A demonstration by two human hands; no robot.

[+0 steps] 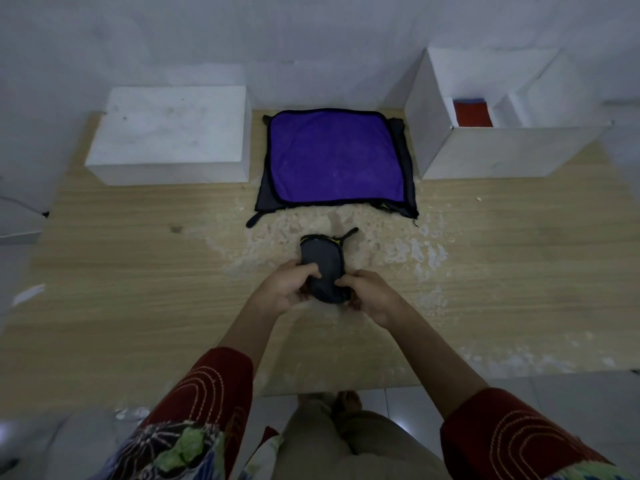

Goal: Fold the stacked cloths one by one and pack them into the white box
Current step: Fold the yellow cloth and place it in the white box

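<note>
Left hand (285, 289) and right hand (372, 296) gripped a folded grey cloth (323, 266) at the centre of a worn wooden table (138, 258).

Fingers of both hands curled round the near end of the soft, rounded bundle, which was edged in black with a trace of yellow. Just beyond it lay the stack of cloths (334, 157), a fluffy purple square on top of darker ones. The open white box (502, 154) stood far right, a red cloth (472, 114) lying in one compartment. A plain white block (169, 133) sat far left. The wood-grain surface was flaked pale around the bundle.
</note>
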